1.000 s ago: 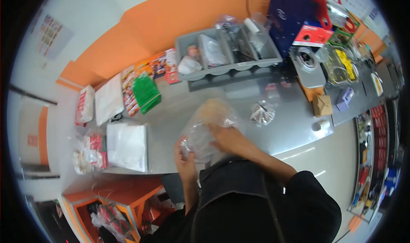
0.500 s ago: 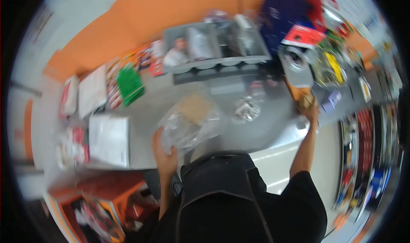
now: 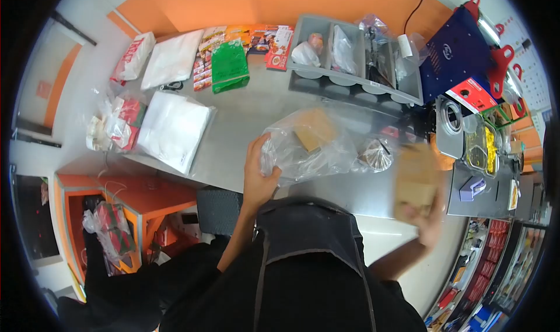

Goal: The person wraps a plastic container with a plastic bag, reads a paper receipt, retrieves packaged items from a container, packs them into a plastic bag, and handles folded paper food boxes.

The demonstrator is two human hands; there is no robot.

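My left hand [image 3: 261, 171] is closed on the near left edge of a clear plastic bag [image 3: 286, 151] that lies on the metal counter. Inside the bag sits a brown cardboard box [image 3: 315, 129]. On the right, my right hand [image 3: 430, 218] grips a second brown box [image 3: 415, 174], held above the counter's front edge and smeared by motion. Between the two boxes lies a small clear bag [image 3: 376, 155] with shiny, dark contents I cannot make out.
A grey divided bin [image 3: 357, 81] stands behind the bag. Leftward on the counter are a green packet [image 3: 230, 67], white stacked bags [image 3: 175, 131] and printed leaflets. Metal food containers [image 3: 452, 119] and a purple tape dispenser [image 3: 472, 187] stand at the right.
My right hand has brought the brown box from the counter's far right toward me and the bag. My left hand still holds the bag's edge. The camera view has turned.
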